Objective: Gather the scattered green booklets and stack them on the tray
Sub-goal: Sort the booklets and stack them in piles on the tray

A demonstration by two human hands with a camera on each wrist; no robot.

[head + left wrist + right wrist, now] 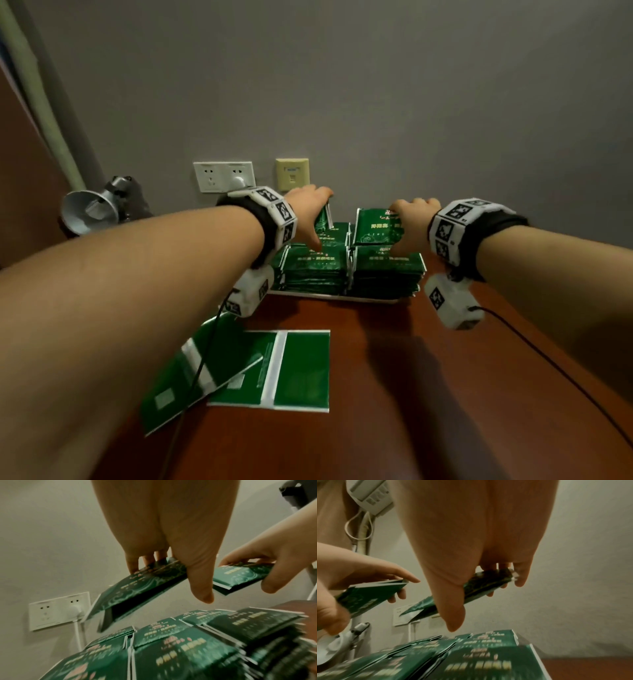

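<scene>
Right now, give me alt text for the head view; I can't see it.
Each hand, left and right, holds a green booklet above the booklet stacks on the tray by the wall. Two open booklets lie on the wooden table nearer the camera.

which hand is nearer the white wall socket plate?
Left. The left hand holds a green booklet just right of the white wall socket plate; the right hand is farther right.

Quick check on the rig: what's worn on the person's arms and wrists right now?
Both forearms are bare, no sleeves. Each wrist carries a black band faced with white tiles bearing black square markers, and a white camera box hanging beneath, also marked. A thin black cable trails from each box.
</scene>
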